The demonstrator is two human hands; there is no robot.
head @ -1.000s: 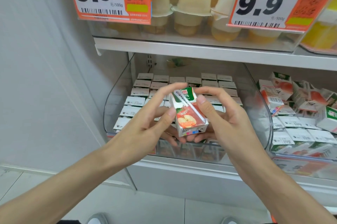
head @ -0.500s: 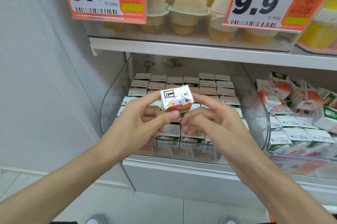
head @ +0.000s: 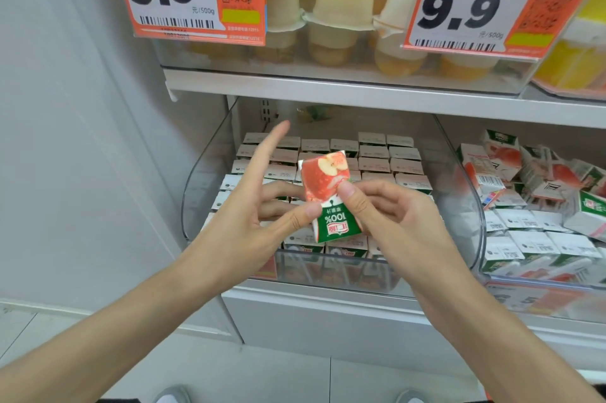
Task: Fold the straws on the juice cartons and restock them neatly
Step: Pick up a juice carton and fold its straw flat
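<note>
Pinching one juice carton (head: 323, 186), left hand (head: 242, 225) and right hand (head: 403, 222) grip it before a carton-filled bin (head: 198, 192).

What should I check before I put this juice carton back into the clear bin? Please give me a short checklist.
1. Hold on the juice carton: the right hand and the left hand both pinch it. Ok.
2. Straw folded: the straw side faces away from the camera. Cannot tell.
3. Orientation: the print is upside down, while the stocked cartons stand tops up. Not ok.
4. Free slot in the clear bin: the hands cover the front rows. Cannot tell.
</note>
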